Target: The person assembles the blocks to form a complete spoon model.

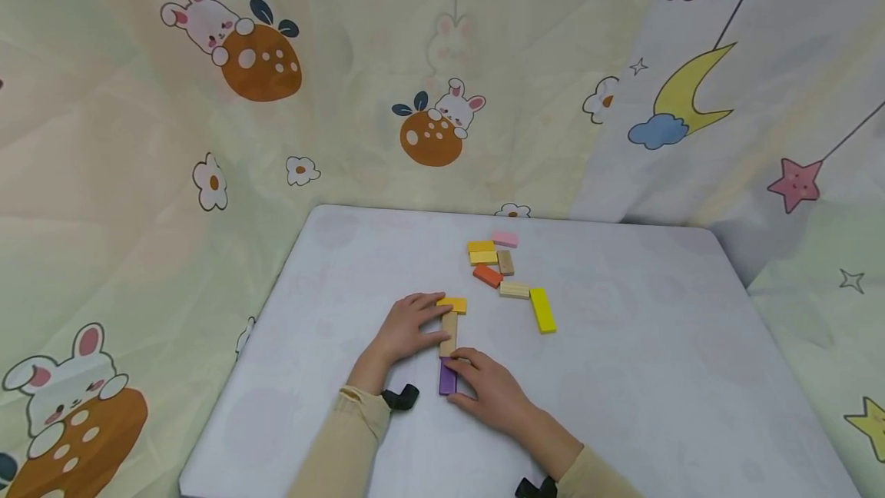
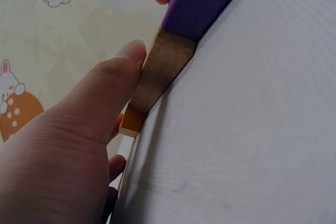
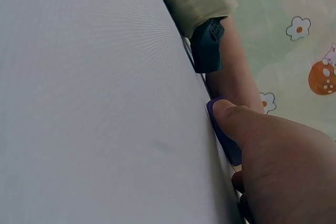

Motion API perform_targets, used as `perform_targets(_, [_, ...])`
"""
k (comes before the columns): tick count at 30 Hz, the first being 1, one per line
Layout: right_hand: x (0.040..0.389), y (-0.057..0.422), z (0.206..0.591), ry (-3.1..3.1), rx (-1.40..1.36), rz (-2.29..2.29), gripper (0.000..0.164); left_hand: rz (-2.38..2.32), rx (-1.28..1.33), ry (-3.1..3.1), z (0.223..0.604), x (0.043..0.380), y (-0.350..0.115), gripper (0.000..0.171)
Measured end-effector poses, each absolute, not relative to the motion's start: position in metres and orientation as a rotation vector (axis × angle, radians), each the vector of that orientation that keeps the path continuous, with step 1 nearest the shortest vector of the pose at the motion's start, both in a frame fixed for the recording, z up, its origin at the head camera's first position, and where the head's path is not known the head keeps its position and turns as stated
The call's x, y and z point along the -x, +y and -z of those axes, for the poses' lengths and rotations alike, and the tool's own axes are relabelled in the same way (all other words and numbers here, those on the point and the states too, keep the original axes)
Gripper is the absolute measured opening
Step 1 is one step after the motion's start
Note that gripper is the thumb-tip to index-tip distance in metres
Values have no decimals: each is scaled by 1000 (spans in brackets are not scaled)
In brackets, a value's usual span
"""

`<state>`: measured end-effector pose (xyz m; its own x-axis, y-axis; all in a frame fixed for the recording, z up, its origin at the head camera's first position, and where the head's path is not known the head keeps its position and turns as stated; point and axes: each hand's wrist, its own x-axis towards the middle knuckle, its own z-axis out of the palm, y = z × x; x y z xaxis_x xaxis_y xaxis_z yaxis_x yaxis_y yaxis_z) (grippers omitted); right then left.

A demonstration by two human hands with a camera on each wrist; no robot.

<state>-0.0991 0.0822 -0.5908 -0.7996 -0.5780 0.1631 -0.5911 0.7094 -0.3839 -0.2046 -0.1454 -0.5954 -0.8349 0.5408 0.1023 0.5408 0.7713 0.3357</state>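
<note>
A purple block (image 1: 448, 376), a tan wooden block (image 1: 449, 333) and an orange block (image 1: 453, 305) lie end to end on the white table, the orange one crosswise at the far end. My left hand (image 1: 409, 327) touches this row from the left, its thumb against the tan block and its fingertips by the orange one. From the right, my right hand (image 1: 494, 394) pinches the purple block, with the thumb at its near end and a fingertip near the tan joint. In the right wrist view, the thumb (image 3: 247, 121) presses on the purple block (image 3: 226, 135); the other fingers are mostly hidden.
Beyond the hands lie loose blocks: pink (image 1: 505, 239), orange-yellow (image 1: 481, 247), pale yellow (image 1: 483, 258), brown (image 1: 506, 263), red-orange (image 1: 488, 276), pale wood (image 1: 515, 290) and bright yellow (image 1: 542, 310). A cartoon-printed cloth (image 1: 359, 44) hangs behind the white table (image 1: 657, 344).
</note>
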Motion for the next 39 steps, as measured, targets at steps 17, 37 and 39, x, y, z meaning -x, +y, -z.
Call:
perform_targets(17, [100,82,591,-2796,-1033,-680,58,-551,-887,2960,596,205,-146,61])
perform_targets(37, [100,81,590,-2839,-1016,-690,57,-577,-915,2966,595,204,-145,60])
perform_targets(39, [101,83,589,-2840,-1014,-720,55,-575,-916,2965,595,205,-145,60])
